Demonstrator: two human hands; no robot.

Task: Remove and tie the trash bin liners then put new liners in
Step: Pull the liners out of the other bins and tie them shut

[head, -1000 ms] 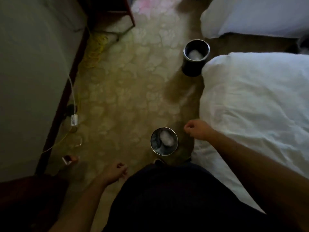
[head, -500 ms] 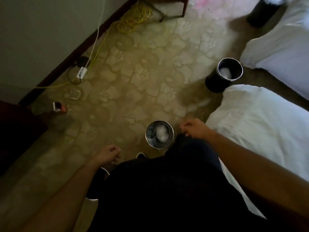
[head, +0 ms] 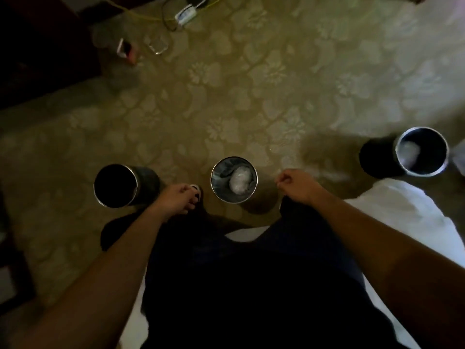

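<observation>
Three round trash bins stand well apart in a row on the floral floor (head: 251, 96): the left bin (head: 148, 182) dark inside, the middle bin (head: 254, 172) with a grey liner (head: 221, 172) and a pale crumpled wad (head: 240, 181) in it, and the right bin (head: 435, 157) just beside the white bed (head: 402, 222). A white adapter (head: 185, 15) with tangled cables lies far off across the floor. The left hand (head: 176, 199) hangs between the left and middle bins and the right hand (head: 297, 185) just right of the middle bin, each grip curled together on nothing.
</observation>
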